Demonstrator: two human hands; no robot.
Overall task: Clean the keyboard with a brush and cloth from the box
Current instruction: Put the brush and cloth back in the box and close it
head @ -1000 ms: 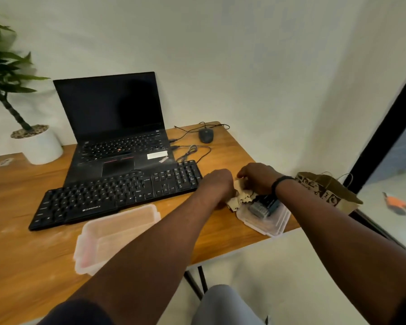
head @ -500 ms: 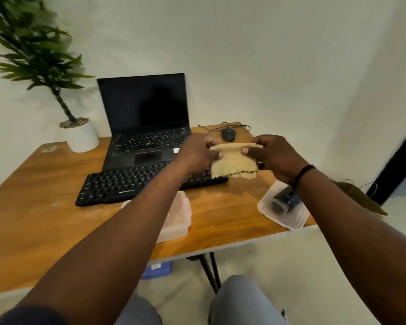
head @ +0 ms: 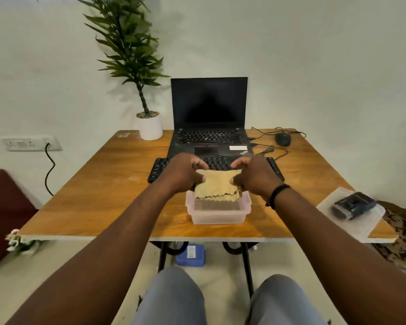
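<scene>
The cloth point(head: 217, 184) was a small tan square with a zigzag-cut lower edge, stretched flat in the air above the open clear box point(head: 218, 211) and in front of the black keyboard point(head: 158, 170). The left hand point(head: 185, 173) and right hand point(head: 253, 175) each pinched one side of it. One cloth, one box, one keyboard and two hands were in view.

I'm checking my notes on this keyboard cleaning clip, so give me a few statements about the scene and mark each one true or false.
1. Both hands hold the cloth. True: the left hand and right hand pinch its sides.
2. The laptop screen is lit. False: it is dark.
3. The box stands near the table's front edge. True.
4. The mouse is left of the laptop. False: it lies to its right.
5. The plant is in a white pot. True.
</scene>
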